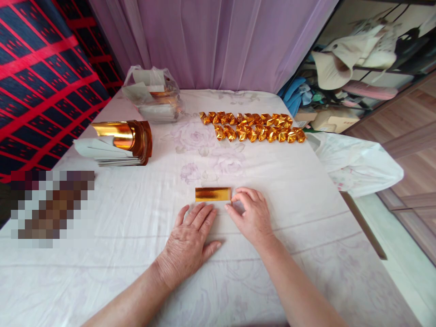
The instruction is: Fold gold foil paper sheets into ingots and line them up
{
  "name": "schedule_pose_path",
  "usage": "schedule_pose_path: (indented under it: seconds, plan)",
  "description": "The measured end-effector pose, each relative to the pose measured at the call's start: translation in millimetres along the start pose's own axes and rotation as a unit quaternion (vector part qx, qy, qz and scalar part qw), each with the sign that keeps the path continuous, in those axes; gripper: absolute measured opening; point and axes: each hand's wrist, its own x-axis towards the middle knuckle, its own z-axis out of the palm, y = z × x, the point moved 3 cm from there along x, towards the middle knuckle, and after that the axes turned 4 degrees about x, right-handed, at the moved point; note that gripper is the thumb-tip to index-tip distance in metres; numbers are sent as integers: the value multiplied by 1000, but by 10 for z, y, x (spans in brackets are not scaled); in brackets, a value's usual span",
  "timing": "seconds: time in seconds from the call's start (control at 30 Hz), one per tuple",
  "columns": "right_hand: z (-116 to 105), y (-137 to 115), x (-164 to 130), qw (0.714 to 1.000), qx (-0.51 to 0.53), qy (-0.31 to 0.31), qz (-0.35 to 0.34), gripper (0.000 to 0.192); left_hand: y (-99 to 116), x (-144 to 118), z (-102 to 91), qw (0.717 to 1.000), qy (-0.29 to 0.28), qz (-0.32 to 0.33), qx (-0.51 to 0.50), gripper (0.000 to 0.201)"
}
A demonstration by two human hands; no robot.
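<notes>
A folded strip of shiny gold foil paper lies flat on the tablecloth in front of my hands. My left hand rests palm down just below it, fingers stretched out and thumb apart, holding nothing. At the strip's lower right corner, my right hand has its thumb and index fingertips close together in a pinch, the other fingers curled. Farther back on the right, several crumpled-looking folded gold foil pieces lie in two rows.
On the left is a stack of gold foil sheets with white backs, bent over. Behind it stands a clear plastic bag of more sheets. A white plastic bag hangs beyond the right table edge, below a cluttered shelf. A purple curtain closes the back.
</notes>
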Motion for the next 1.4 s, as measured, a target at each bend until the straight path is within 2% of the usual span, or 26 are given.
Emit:
schedule_pose_path:
  seconds: [0.13,0.47,0.57,0.8,1.4]
  plan:
    - [13,-2,-5,1000,6,-9,-11,3,1,5,-6,1000,-7,-1,-1,61]
    - [-5,-18,-7,1000,13,-13,-23,11,3,8,-7,1000,-4,-3,-1,61]
    - [-12,-43,-7,999,5,-24,-21,7,4,7,-7,1000,1,-2,3,60]
    - [-10,-101,0,999,-17,-45,0,18,8,16,-15,1000,-4,-4,0,59]
    - [-36,55,2,994,49,-97,-18,14,15,29,-38,1000,-5,-10,0,55]
